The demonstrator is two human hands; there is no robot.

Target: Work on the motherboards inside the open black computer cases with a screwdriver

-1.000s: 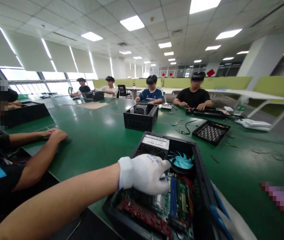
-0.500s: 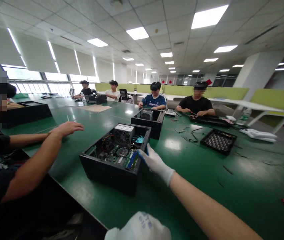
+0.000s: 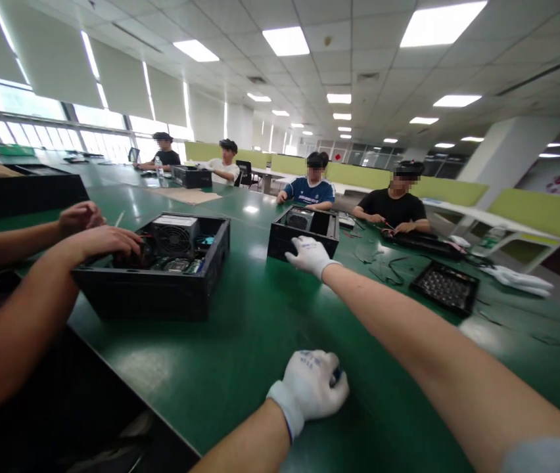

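My right hand (image 3: 309, 256), in a white glove, reaches out with its fingers apart, in front of the farther black computer case (image 3: 304, 249). Its fingertips overlap the near wall of that case; whether they touch I cannot tell. A metal power supply (image 3: 300, 219) shows inside. My left hand (image 3: 312, 387), also gloved, rests closed low over the green table (image 3: 240, 368). A bit of blue shows between its thumb and fingers, and anything held there is hidden. The nearer open computer case (image 3: 156, 292), with a fan-fronted power supply (image 3: 175, 236), stands at left, apart from both hands.
A co-worker's hand (image 3: 107, 242) reaches into the nearer case from the left. A black perforated panel (image 3: 445, 286), loose cables (image 3: 383, 269) and white gloves (image 3: 519, 279) lie to the right. Several people sit across the table, and another black case (image 3: 23, 194) stands far left.
The nearer case has shifted left, and my right hand has left its side for the farther case. My left hand has come further into view. The co-worker's hand has moved over the nearer case.
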